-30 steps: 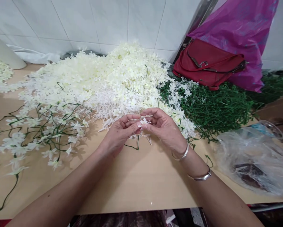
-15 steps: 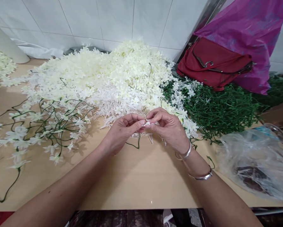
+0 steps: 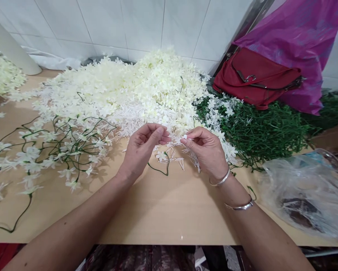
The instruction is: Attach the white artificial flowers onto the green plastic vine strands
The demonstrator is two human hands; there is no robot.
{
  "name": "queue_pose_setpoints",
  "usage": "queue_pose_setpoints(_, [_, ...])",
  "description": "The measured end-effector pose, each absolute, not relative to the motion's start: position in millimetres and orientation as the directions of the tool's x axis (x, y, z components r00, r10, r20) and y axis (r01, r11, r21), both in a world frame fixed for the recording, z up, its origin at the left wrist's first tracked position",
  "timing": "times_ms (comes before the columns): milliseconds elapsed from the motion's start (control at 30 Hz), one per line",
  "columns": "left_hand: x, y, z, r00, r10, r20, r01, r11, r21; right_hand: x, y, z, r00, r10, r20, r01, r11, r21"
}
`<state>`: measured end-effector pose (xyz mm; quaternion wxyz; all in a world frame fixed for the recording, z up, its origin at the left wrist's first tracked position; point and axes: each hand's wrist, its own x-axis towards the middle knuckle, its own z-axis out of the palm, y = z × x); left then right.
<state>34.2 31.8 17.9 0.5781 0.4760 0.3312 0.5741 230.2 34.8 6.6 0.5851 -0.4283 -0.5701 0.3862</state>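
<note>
- Right hand [image 3: 207, 151]: thumb and index fingers pinch a small white piece [image 3: 185, 137] at their very tips. With so little of it gripped, it could slip and drop onto the counter [image 3: 169, 210] below.
- Left hand [image 3: 140, 148]: fingers loosely curled, facing the right ones across a narrow gap; I cannot tell whether they hold anything.
- If the white piece fell, it could be lost among the loose white sticks [image 3: 181, 162] just below the right fingers, being much the same colour.
- Below the left fingertips lies a white flower [image 3: 161, 156] beside a bent green stem [image 3: 161, 174]; a lowered finger could snag or crease either one.
- Just beyond both hands rises the heap of white flowers [image 3: 129, 81]; a forward brush of the knuckles could bring some sliding down.
- Left of the left hand, flower sprays [image 3: 70, 148] lie tangled; a sideways sweep could catch several stems together.
- Near the right hand's outer side, the green stem pile [image 3: 266, 130] could hook the bracelets [image 3: 222, 179].
</note>
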Motion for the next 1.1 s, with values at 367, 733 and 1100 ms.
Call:
queue_pose_setpoints(367, [34, 26, 30, 0.09, 0.965, 0.247, -0.304, -0.209, 0.929, 229, 36, 4, 0.083, 0.949, 0.304, 0.033, 0.302, -0.953])
queue_pose_setpoints(733, [36, 25, 29, 0.101, 0.966, 0.238, -0.299, -0.199, 0.933, 228, 36, 5, 0.103, 0.956, 0.276, 0.018, 0.275, -0.961])
queue_pose_setpoints(1100, [39, 19, 34, 0.107, 0.958, 0.268, -0.292, -0.227, 0.929, 228, 36, 0, 0.096, 0.91, 0.404, 0.158, 0.387, -0.908])
